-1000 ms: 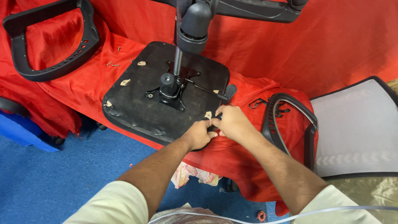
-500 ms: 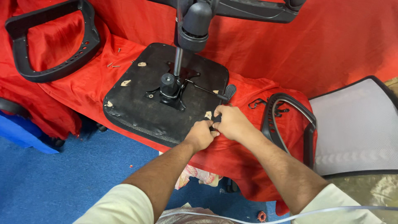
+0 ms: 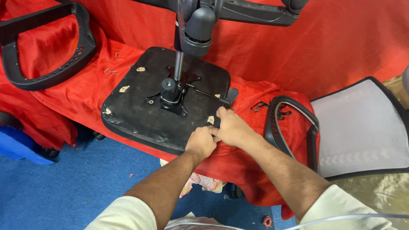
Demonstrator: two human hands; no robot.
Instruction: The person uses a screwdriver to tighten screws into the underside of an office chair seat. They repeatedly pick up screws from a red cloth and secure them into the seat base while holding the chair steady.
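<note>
An upturned black office-chair seat (image 3: 140, 106) lies on a table draped in red cloth (image 3: 332, 47), its metal tilt mechanism (image 3: 172, 96) and gas-lift column (image 3: 198, 25) pointing up. Both of my hands meet at the seat's near right edge. My left hand (image 3: 201, 142) is closed at the rim. My right hand (image 3: 228, 127) presses fingers by a small tan patch (image 3: 210, 120), just below the black lever handle (image 3: 231, 96). Whatever small part they pinch is hidden by the fingers.
A black armrest loop (image 3: 47, 76) rests at the left, another armrest (image 3: 289, 123) at the right beside a grey mesh chair back (image 3: 362, 127). Loose screws (image 3: 111, 70) lie on the cloth behind the seat. Blue carpet (image 3: 76, 187) is below.
My hands stay at the same spot on the seat's edge, with only slight finger shifts. The view has drifted a little.
</note>
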